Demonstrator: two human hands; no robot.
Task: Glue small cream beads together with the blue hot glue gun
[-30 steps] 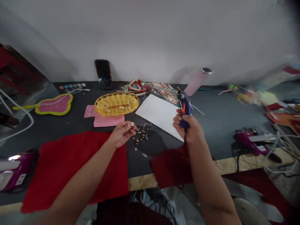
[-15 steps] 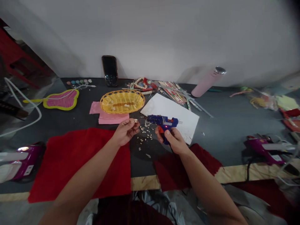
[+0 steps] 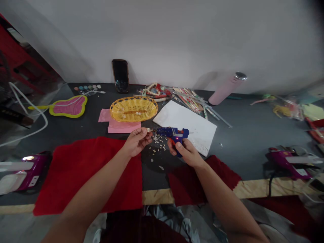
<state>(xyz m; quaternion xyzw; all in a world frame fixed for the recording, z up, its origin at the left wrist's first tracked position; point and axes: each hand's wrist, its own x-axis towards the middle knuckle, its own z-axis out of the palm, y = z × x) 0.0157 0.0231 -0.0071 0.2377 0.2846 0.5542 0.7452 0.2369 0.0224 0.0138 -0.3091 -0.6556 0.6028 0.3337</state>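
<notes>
Grips one glue gun (image 3: 168,132) in right hand (image 3: 188,151), part-hiding one board (image 3: 199,126); pinches one pale bit (image 3: 148,130) in left hand (image 3: 136,141), near one basket (image 3: 134,117).

Nothing legible here, not one word or number! Over on the blue glue gun (image 3: 170,132), there's a pale strip, but any lettering is far too small. Now the pink tumbler (image 3: 224,90): a tiny dark mark near the top, and it's beating us too! White patches on the left purple appliance (image 3: 38,169) and the right purple appliance (image 3: 280,160), both unreadable at this size!
</notes>
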